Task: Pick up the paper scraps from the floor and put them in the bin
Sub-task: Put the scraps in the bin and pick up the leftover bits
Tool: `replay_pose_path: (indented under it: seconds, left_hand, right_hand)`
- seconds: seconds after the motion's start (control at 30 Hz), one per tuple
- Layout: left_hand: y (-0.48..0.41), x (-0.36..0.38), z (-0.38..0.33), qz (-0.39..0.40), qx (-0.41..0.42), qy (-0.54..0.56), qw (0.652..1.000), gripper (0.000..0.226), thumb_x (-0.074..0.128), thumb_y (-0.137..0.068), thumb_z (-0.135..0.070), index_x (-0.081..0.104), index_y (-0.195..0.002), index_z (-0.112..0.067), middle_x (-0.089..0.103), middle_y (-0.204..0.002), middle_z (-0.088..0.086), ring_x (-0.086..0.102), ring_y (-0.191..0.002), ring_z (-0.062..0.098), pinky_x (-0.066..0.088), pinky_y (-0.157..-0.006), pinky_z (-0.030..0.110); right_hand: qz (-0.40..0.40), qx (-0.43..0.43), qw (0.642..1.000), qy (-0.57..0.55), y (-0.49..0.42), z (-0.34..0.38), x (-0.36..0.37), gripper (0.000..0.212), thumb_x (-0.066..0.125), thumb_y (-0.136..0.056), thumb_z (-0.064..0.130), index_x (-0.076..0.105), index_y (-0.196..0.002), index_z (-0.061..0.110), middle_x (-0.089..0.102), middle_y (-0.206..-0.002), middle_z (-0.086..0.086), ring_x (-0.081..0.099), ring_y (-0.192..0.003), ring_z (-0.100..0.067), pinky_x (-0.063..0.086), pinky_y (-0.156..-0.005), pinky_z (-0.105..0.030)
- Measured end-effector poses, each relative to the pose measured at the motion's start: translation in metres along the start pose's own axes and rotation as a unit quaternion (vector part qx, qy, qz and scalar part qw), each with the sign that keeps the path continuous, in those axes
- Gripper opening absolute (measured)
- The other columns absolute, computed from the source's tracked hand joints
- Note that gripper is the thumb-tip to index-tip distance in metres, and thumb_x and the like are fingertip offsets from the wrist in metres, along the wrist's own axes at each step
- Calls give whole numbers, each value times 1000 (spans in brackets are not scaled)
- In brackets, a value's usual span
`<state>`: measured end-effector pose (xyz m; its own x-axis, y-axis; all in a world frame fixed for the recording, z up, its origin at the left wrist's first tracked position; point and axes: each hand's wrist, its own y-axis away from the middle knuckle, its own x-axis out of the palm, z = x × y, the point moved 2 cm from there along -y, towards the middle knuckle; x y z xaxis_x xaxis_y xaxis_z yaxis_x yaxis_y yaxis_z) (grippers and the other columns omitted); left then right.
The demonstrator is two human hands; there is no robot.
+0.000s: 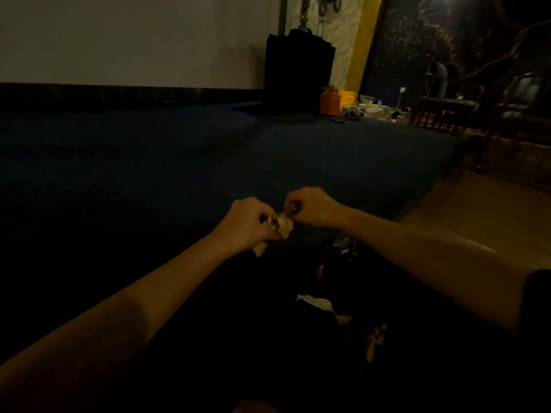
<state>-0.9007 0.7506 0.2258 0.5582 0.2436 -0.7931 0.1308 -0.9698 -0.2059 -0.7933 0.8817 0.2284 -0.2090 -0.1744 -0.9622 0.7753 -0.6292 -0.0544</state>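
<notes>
The carpet [179,162] is dark navy blue. The paper scraps [316,302] are pale white, and the bag [329,101] by the wall is orange.

Both forearms bare, just a dark sleeve [536,296] edge up the right arm, far above the right hand [313,208].

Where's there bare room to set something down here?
The dark blue carpet is bare from the hands back to the dark baseboard. Crowded: paper scraps near the person, and clutter by the orange bag.
</notes>
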Motion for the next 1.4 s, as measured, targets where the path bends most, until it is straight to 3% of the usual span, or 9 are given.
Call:
replay_pose_path:
  seconds: [0.07,0.17,0.27,0.37,0.57,0.73,1.0,1.17,1.4]
  left_hand:
    - [0,-2,-34,-19,30,28,999,24,78,-69,-15,72,-92,-14,65,-80,-1,58,-67,4,42,-57,6]
    - [5,11,-75,23,69,71,995,20,79,-68,-16,72,-86,-21,66,-75,-6,60,-67,-1,43,-59,9]
    - [16,38,-103,142,109,42,983,25,77,-70,-16,70,-93,-23,70,-86,-5,64,-76,3,50,-69,18]
    - [28,53,-112,239,127,-2,963,37,74,-74,-13,67,-108,-24,69,-87,-23,60,-75,-12,47,-71,7]
    - [50,17,-80,196,50,-105,974,30,73,-71,-11,71,-95,-28,69,-82,-12,59,-67,-13,45,-62,4]
    - [73,28,-66,237,-22,-105,966,24,74,-70,-10,70,-87,-27,70,-76,-6,61,-59,-5,48,-58,10]
    - [45,46,-137,173,12,-182,968,11,69,-72,-8,74,-70,-18,67,-57,-11,64,-56,-2,49,-53,15]
    - [29,109,-192,306,4,-197,931,32,62,-77,-1,69,-100,-22,66,-78,-7,67,-74,12,55,-65,23]
    - [-18,206,-340,75,219,-150,961,22,62,-78,-11,72,-96,-17,73,-97,1,63,-85,7,44,-75,16]
  right_hand:
    - [-56,-5,998,-2,36,-5,-28,14,62,-79,11,66,-92,10,69,-97,-12,63,-89,-22,40,-71,-22]
    - [-70,9,997,-12,96,-23,-51,10,65,-76,12,66,-87,12,64,-84,-6,63,-81,-20,41,-64,-21]
    - [-19,52,998,-10,144,-46,-42,14,64,-78,12,65,-92,15,60,-83,0,59,-77,-13,41,-65,-19]
    - [61,69,995,-27,177,-63,-13,18,65,-78,16,65,-96,18,65,-91,0,62,-86,-13,48,-69,-22]
    - [159,1,987,-32,197,-65,30,38,66,-81,16,58,-117,15,62,-120,-9,59,-107,-22,50,-91,-39]
    - [156,-26,987,-21,200,-60,29,38,64,-83,16,55,-120,13,59,-122,-10,57,-110,-23,47,-90,-32]
    - [21,-88,996,-6,244,-91,-10,27,60,-87,27,60,-113,18,63,-117,-3,57,-108,-17,45,-92,-30]
    - [-91,-141,986,22,300,-130,-40,19,61,-85,17,64,-102,11,68,-103,-10,61,-98,-23,40,-86,-25]
    - [-115,-121,986,16,393,-246,-52,17,54,-89,23,59,-104,15,62,-100,-8,58,-92,-23,50,-77,-36]
